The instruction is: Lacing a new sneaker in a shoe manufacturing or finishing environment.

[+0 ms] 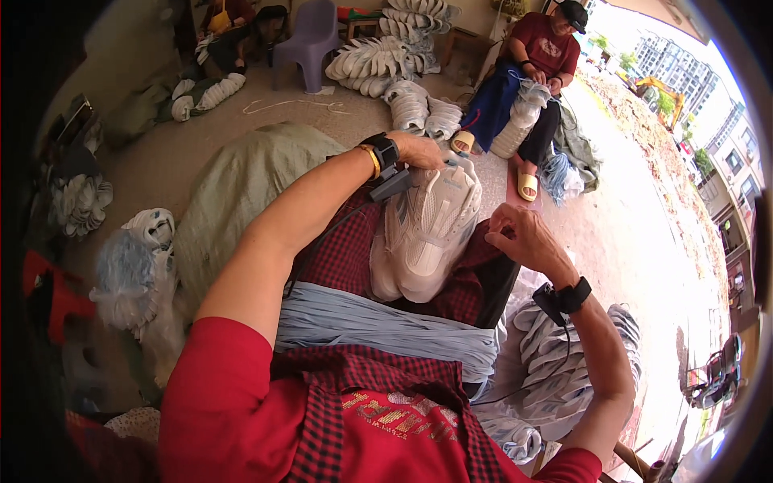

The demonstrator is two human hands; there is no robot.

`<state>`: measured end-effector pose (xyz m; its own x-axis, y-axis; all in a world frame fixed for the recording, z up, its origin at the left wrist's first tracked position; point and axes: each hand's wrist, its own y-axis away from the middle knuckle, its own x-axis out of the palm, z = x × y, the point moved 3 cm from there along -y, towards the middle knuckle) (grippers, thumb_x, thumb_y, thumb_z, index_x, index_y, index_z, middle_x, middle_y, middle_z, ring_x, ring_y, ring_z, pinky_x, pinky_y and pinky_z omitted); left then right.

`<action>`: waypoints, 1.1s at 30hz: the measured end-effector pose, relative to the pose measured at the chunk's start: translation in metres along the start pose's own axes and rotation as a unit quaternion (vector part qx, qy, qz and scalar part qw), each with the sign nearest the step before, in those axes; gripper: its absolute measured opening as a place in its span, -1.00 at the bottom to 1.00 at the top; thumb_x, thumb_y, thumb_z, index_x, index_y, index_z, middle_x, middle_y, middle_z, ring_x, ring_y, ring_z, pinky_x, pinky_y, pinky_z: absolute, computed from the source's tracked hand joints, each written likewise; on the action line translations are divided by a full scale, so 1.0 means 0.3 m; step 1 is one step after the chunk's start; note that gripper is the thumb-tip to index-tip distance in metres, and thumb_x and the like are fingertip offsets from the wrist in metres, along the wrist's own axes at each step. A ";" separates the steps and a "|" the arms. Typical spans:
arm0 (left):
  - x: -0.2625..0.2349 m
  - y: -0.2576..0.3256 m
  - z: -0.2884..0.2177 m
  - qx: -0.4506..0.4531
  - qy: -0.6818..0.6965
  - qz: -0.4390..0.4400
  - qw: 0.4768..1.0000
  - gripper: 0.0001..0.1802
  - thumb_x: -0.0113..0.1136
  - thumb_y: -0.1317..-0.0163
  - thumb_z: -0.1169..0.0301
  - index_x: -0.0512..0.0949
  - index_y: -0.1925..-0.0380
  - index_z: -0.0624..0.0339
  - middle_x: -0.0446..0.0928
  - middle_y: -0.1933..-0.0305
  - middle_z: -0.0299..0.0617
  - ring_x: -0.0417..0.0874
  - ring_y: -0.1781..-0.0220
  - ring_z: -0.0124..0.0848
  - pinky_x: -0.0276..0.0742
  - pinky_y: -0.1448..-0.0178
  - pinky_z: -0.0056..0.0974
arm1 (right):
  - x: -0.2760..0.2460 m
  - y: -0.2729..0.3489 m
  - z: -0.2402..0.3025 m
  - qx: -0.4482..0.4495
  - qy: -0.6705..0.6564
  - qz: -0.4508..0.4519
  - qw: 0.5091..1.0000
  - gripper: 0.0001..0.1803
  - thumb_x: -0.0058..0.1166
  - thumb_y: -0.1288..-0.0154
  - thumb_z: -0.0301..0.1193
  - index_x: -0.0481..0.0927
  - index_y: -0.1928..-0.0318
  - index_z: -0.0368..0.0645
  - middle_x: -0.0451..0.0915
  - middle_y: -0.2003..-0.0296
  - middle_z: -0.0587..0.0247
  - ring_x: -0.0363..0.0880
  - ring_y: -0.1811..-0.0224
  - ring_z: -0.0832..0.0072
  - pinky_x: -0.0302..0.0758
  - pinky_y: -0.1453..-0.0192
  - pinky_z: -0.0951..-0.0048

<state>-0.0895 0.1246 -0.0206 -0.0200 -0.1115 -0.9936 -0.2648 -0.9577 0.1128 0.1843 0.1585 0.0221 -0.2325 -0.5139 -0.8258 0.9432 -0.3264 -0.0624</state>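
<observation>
A stack of white and beige shoe uppers (431,217) rests on my lap over a dark red checked apron (342,249), the toe of the top one pointing at me. At its far end my left hand (420,150) is closed on the collar of the top shoe upper; some fingertips are hidden. To the right of the stack, apart from it, my right hand (525,235) is raised with fingers curled and thumb pressed in. Anything thin in that pinch is too small to make out. A thick bundle of light blue shoelaces (378,322) lies across my waist.
More stacked uppers (555,354) are by my right arm and others (153,266) at the left. A green-grey sack (241,185) bulges beside my left forearm. Ahead stand a purple chair (310,44) and upper piles (374,64). A seated co-worker (543,48) handles uppers at the far right.
</observation>
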 end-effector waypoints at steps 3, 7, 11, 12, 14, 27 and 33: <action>0.054 -0.008 -0.001 0.019 -0.031 0.013 0.999 -0.60 -0.12 -0.48 0.12 0.55 0.03 0.18 0.60 0.14 0.08 0.65 -0.03 -0.06 0.57 -0.02 -0.10 | 0.082 -0.041 0.035 -0.171 0.028 -0.010 0.985 -0.73 0.36 -0.02 -0.40 0.53 0.38 -0.27 0.61 0.48 0.10 0.63 0.33 0.21 0.53 0.22 0.30; 0.059 0.098 -0.047 0.040 0.195 -0.124 0.972 -0.53 -0.13 -0.48 0.09 0.41 -0.23 0.11 0.53 -0.05 0.12 0.59 -0.05 0.03 0.51 -0.14 -0.07 | 0.121 -0.063 0.049 -0.146 0.017 -0.013 0.989 -0.66 0.41 0.06 -0.46 0.46 0.38 -0.29 0.58 0.51 0.09 0.61 0.45 0.20 0.48 0.36 0.29; 0.022 0.163 -0.075 0.024 0.151 -0.198 0.968 -0.51 -0.14 -0.48 0.05 0.49 -0.11 0.22 0.55 -0.09 0.09 0.65 0.00 -0.11 0.50 -0.15 -0.13 | 0.103 -0.063 0.054 -0.111 0.008 -0.023 0.994 -0.79 0.21 0.00 -0.57 0.45 0.36 -0.31 0.57 0.51 0.05 0.63 0.42 0.19 0.51 0.30 0.29; -0.021 0.164 -0.089 -0.072 0.218 -0.145 0.963 -0.48 -0.12 -0.47 0.02 0.52 -0.08 0.23 0.58 -0.04 0.09 0.66 0.02 -0.14 0.56 -0.06 -0.13 | 0.087 -0.064 0.032 -0.066 -0.018 -0.036 0.997 -0.82 0.13 0.00 -0.60 0.44 0.34 -0.31 0.59 0.48 0.01 0.65 0.37 0.16 0.53 0.25 0.28; -0.058 0.184 -0.108 -0.170 0.282 -0.085 0.940 -0.45 -0.10 -0.45 -0.02 0.56 -0.05 0.25 0.60 0.02 0.09 0.67 0.03 -0.16 0.62 0.03 -0.14 | 0.057 -0.072 -0.024 -0.078 0.008 -0.067 0.995 -0.79 0.15 0.01 -0.58 0.44 0.32 -0.31 0.60 0.46 -0.01 0.65 0.33 0.14 0.54 0.22 0.26; -0.106 0.202 -0.059 -0.235 0.386 -0.164 0.877 -0.40 -0.06 -0.44 -0.02 0.54 0.05 0.42 0.56 0.26 -0.06 0.67 0.33 -0.26 0.74 0.39 -0.11 | 0.071 -0.167 -0.190 0.018 -0.060 0.021 0.998 -0.52 0.20 0.01 -0.47 0.52 0.02 -0.41 0.72 0.28 -0.05 0.72 0.20 0.19 0.58 0.06 0.33; -0.042 0.221 -0.073 -0.206 0.420 -0.115 0.877 -0.38 -0.06 -0.43 -0.07 0.58 0.23 0.41 0.50 0.41 -0.14 0.61 0.39 -0.30 0.69 0.44 -0.18 | 0.045 -0.127 -0.115 -0.126 0.144 -0.209 0.959 -0.26 0.06 0.02 -0.53 0.25 -0.28 -0.33 0.67 0.23 -0.12 0.62 0.14 -0.10 0.42 -0.19 0.04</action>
<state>-0.0857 0.0568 -0.0003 0.7508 0.1055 -0.6521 0.2040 -0.9759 0.0770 0.1534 0.1914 -0.0060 -0.5620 -0.1277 -0.8172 0.8176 -0.2352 -0.5255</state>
